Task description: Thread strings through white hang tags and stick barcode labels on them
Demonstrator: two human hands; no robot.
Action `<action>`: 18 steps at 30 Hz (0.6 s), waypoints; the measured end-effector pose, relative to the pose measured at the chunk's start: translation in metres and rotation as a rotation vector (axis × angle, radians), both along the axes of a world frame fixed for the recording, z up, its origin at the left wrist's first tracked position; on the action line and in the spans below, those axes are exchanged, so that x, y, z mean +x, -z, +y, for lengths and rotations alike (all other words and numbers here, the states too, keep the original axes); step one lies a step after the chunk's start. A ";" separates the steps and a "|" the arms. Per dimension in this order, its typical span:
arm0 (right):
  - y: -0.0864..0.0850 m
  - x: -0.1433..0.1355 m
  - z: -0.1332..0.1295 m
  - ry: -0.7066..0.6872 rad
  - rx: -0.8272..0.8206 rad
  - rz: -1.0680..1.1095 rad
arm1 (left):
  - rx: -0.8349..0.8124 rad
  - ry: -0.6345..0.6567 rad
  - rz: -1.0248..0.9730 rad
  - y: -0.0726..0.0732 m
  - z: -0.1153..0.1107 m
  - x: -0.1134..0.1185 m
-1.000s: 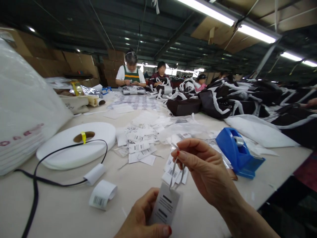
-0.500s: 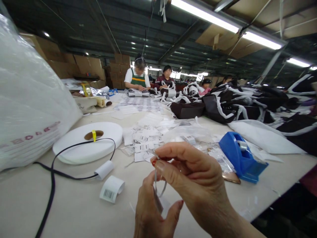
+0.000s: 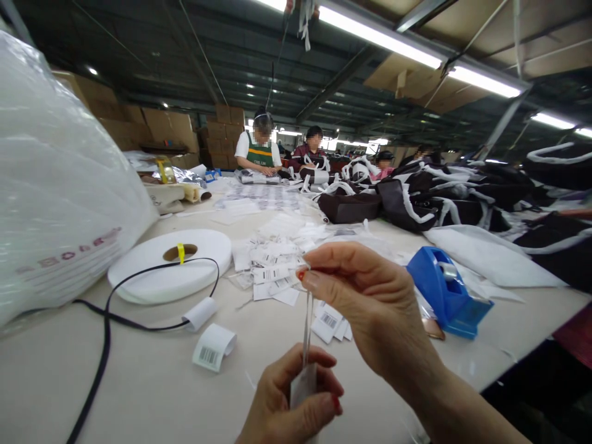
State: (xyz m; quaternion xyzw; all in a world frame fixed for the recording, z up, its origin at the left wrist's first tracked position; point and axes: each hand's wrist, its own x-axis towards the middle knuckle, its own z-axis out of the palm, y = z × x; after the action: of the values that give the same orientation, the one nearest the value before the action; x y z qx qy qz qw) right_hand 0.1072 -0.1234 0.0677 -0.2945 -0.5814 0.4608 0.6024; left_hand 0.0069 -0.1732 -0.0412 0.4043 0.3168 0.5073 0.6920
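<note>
The left hand [image 3: 289,404] pinches a hang tag [image 3: 303,385] at 6 o'clock while the right hand [image 3: 370,302] grips its string [image 3: 306,327] taut above, apparently mid-threading, with many loose labels [image 3: 271,265] on the desk [image 3: 152,382] unstrung.

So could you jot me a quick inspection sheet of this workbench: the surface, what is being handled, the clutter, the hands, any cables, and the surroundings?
Surface: pale table, bare at the near edge.
Job's things: a hang tag with a thin string pulled taut above it.
Clutter: loose barcode labels, a curled label, a white tape roll, a blue tape dispenser, a big plastic bag.
Hands: left hand pinches the tag; right hand pinches the string's top end.
Cables: a black cord loops across the table and over the roll.
Surroundings: co-workers seated at the far end, dark bags piled at right, cartons behind.
</note>
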 end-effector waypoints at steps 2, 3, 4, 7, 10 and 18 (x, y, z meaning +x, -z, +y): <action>0.001 0.001 0.005 -0.016 -0.037 0.034 | -0.077 0.152 -0.180 0.001 0.001 -0.002; 0.002 0.002 0.008 -0.017 -0.051 0.046 | -0.104 0.205 -0.249 0.002 0.001 -0.002; 0.003 0.003 0.011 -0.012 -0.059 0.052 | -0.124 0.243 -0.304 0.003 0.000 -0.003; 0.009 0.005 0.021 0.037 -0.070 0.033 | -0.137 0.277 -0.429 0.006 -0.003 -0.004; 0.020 0.009 0.032 0.091 -0.104 -0.006 | -0.162 0.266 -0.509 0.011 -0.008 -0.005; 0.060 0.013 0.058 0.157 -0.204 -0.063 | -0.332 0.241 -0.629 0.027 -0.023 -0.001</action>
State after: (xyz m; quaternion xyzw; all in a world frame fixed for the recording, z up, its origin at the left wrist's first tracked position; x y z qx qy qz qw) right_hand 0.1207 -0.0651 0.0079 -0.4132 -0.5255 0.4594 0.5850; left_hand 0.0054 -0.1959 -0.0686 0.1452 0.1170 0.4634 0.8663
